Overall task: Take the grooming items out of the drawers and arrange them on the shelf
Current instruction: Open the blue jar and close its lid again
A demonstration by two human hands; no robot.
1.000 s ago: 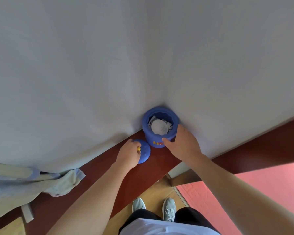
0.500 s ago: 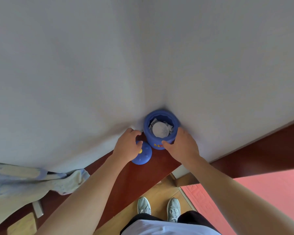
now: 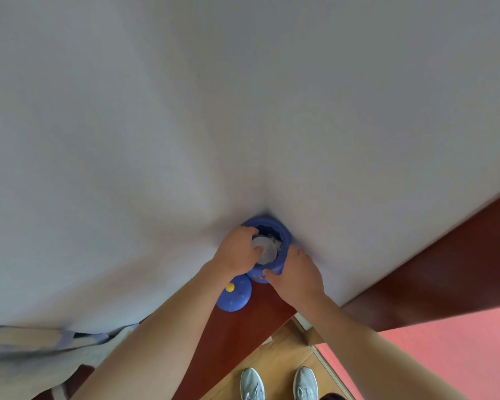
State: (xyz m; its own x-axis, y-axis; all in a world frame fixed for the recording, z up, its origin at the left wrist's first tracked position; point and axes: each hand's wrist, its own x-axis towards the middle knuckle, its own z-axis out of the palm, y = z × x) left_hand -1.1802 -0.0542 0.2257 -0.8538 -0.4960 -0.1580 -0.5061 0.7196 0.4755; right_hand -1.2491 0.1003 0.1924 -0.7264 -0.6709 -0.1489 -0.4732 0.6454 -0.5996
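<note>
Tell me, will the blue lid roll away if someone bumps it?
Probably not: the lid lies flat, knob up, so it would likely slide instead. It looks small, so likely light. A hard bump might knock it off the narrow shelf.

Two hands are in view, the left hand (image 3: pixel 237 249) and the right hand (image 3: pixel 296 272), each on one bare forearm. One blue pot (image 3: pixel 285 245) stands in the far corner, with one white disc (image 3: pixel 267 251) showing in its mouth. One blue lid (image 3: pixel 234 297) lies just near of the pot and carries one yellow knob (image 3: pixel 229 287). One dark red shelf (image 3: pixel 243 336) bears both pot and lid. One pale cloth (image 3: pixel 26 350) lies at the near left. Two white walls, the left wall (image 3: pixel 98 140) and the right wall (image 3: pixel 387 125), meet behind the pot. Two grey shoes, the left shoe (image 3: pixel 252 383) and the right shoe (image 3: pixel 305 382), stand on the wooden floor, beside one red mat (image 3: pixel 430 359) at the near right.
</note>
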